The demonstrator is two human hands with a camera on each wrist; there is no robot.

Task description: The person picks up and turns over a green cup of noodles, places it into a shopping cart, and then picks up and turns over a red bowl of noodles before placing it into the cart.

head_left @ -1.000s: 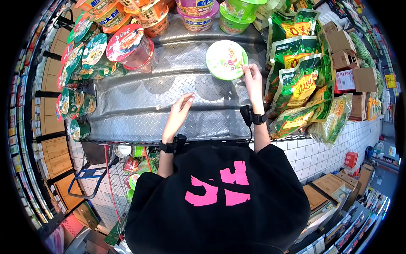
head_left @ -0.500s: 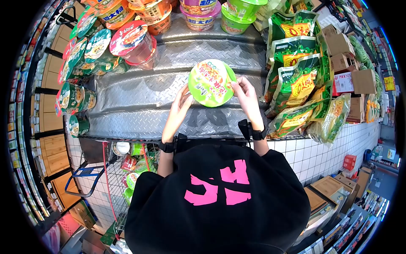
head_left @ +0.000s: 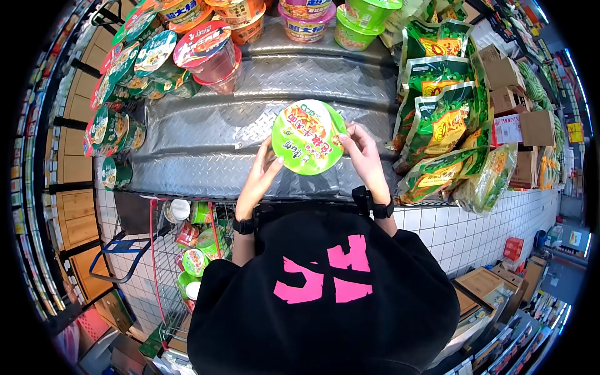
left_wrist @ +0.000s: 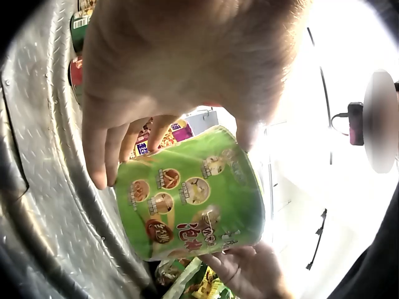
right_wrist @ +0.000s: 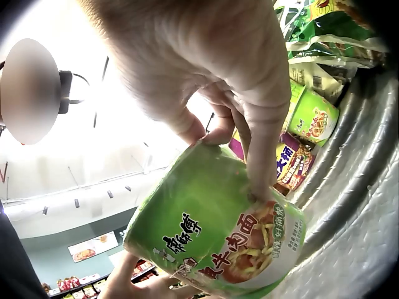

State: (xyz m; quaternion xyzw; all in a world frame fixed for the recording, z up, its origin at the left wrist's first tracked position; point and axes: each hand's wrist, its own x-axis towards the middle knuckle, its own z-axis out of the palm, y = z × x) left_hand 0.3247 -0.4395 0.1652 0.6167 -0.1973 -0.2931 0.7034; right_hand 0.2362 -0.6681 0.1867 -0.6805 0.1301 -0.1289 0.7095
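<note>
A green instant noodle tub point(head_left: 307, 139) with a printed lid is between both hands, above the metal shelf close to its front edge. The left hand point(head_left: 259, 177) holds the tub's left side, its thumb on one side and fingers spread along the other in the left wrist view. On the opposite side, the right hand point(head_left: 365, 160) grips the tub near its rim with thumb and fingers. The tub's side, with small round food pictures, faces the left wrist camera; the front label point(right_wrist: 243, 243) with noodles shows in the right wrist view.
The ridged diamond-plate shelf point(head_left: 206, 150) spans the front. Noodle tubs point(head_left: 209, 53) stand stacked at left and back; green bags point(head_left: 440, 125) line its right side. A wire shopping cart point(head_left: 154, 275) with several tubs stands at lower left. Cardboard boxes point(head_left: 537, 128) are far right.
The right hand has brought the tub from the shelf's back right toward the body. The left hand has come to the tub's left side, so both hands now hold it.
</note>
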